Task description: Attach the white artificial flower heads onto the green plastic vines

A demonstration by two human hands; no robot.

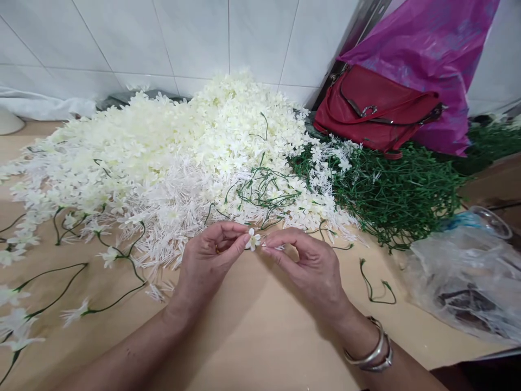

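Note:
Between the thumb and forefinger of my left hand point(214, 258) is a small white artificial flower point(253, 239), its petals facing me. Close to its right, my right hand point(307, 263) pinches a thin white piece point(279, 247), mostly covered by the fingers; it looks like one of the loose white sprigs. Both hands are above the table at the front edge of a heap of white artificial flowers point(163, 130). Thin white sprigs point(175, 201) lie along the heap's near side. Several green stems point(264, 190) rest on top of it.
A pile of green stems point(399, 190) lies right of the flowers, below a red handbag point(374, 111) and a purple plastic bag point(443, 60). A clear plastic bag point(456, 271) is at the right. Flowers on stems point(118, 255) spread at the left. One loose stem point(376, 293) lies right.

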